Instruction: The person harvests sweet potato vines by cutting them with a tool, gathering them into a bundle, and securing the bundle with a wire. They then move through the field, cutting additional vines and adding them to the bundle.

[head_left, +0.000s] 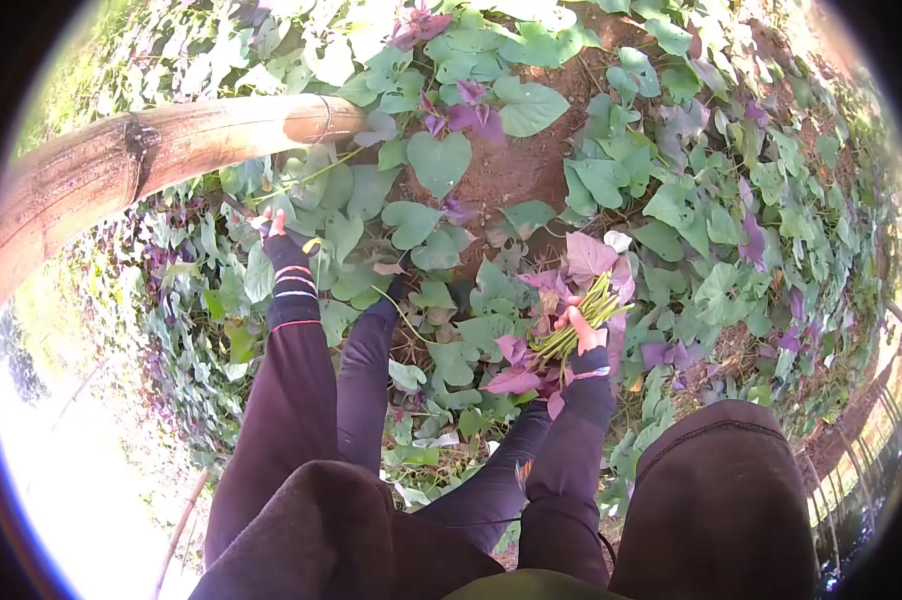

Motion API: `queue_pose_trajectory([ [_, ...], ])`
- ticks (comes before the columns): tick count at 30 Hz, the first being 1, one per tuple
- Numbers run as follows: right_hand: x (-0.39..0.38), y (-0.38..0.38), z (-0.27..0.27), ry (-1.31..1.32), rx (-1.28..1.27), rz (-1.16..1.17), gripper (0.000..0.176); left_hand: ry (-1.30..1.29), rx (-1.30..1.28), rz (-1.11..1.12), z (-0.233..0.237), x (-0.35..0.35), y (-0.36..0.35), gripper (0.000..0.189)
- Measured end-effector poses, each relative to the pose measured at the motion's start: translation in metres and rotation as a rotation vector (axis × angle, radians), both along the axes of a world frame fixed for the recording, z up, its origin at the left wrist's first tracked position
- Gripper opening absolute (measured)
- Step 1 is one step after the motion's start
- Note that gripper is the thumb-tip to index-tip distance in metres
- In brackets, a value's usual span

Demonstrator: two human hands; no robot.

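Note:
My right hand (583, 330) is closed round a bunch of leafy vine cuttings (601, 305). Their green stems fan out above the fist, and purple-pink leaves (591, 258) hang around it. On the left, my left hand (275, 226) is among the green heart-shaped leaves (343, 236), its fingers drawn together. A thin green stem (321, 172) runs down toward these fingertips; whatever they grip is too small to make out. Dark sleeves with striped bands cover both wrists.
A thick bamboo pole (211, 140) slants in from the left, above my left hand. Leafy vines with green and purple leaves cover the ground, with bare reddish soil (531, 150) between them. My dark-clad legs (366, 370) stand among the plants.

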State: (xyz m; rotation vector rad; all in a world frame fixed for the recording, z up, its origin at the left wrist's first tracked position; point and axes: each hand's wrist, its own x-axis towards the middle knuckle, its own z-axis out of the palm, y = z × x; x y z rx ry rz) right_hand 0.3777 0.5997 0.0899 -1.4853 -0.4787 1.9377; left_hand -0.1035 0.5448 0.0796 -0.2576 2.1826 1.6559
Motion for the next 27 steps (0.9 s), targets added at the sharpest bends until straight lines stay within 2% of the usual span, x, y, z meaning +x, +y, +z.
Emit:
queue_pose_trajectory([
  [2, -0.007, -0.001, -0.011, -0.004, -0.008, 0.015, 0.022, -0.084, 0.019, -0.024, -0.005, -0.035, 0.001, 0.040],
  [4, -0.020, 0.001, -0.018, 0.004, -0.023, 0.032, 0.023, -0.176, 0.172, -0.251, -0.012, -0.059, 0.004, 0.040],
  [6, -0.040, 0.003, -0.020, 0.018, -0.064, 0.025, 0.024, -0.179, 0.119, -0.243, -0.017, -0.069, 0.008, 0.041],
  [8, -0.058, 0.004, -0.022, 0.012, -0.092, 0.038, 0.025, -0.146, 0.068, -0.321, -0.017, -0.064, 0.013, 0.042],
  [11, -0.086, 0.008, -0.018, 0.049, -0.126, 0.062, 0.027, -0.228, 0.302, -0.352, -0.014, -0.041, 0.010, 0.041],
  [13, -0.100, 0.010, -0.019, 0.108, -0.099, 0.144, 0.024, -0.153, 0.232, -0.362, 0.004, -0.006, 0.011, 0.042],
  [15, -0.116, 0.017, -0.017, 0.122, -0.124, 0.146, 0.024, 0.032, 0.069, -0.585, 0.024, 0.032, 0.010, 0.047],
  [17, -0.131, 0.022, -0.022, 0.150, -0.139, 0.164, 0.021, 0.174, -0.049, -0.645, 0.038, 0.072, 0.008, 0.043],
  [19, -0.149, 0.031, -0.023, 0.110, -0.174, 0.204, 0.018, 0.406, -0.093, -0.835, 0.072, 0.118, 0.017, 0.040],
  [21, -0.165, 0.044, -0.016, 0.156, -0.097, 0.224, 0.017, 0.477, -0.110, -1.056, 0.083, 0.148, 0.019, 0.041],
  [23, -0.182, 0.065, 0.010, 0.005, -0.288, 0.262, 0.020, 0.572, -0.014, -1.272, 0.097, 0.173, 0.034, 0.045],
  [25, -0.184, 0.069, 0.001, 0.176, -0.060, 0.253, 0.024, 0.463, 0.093, -1.428, 0.099, 0.190, 0.039, 0.047],
  [26, -0.182, 0.081, 0.021, 0.221, -0.081, 0.335, 0.029, 0.505, 0.107, -1.544, 0.104, 0.195, 0.044, 0.047],
  [27, -0.178, 0.085, 0.017, 0.108, 0.002, 0.441, 0.030, 0.545, 0.126, -1.661, 0.110, 0.198, 0.050, 0.047],
])
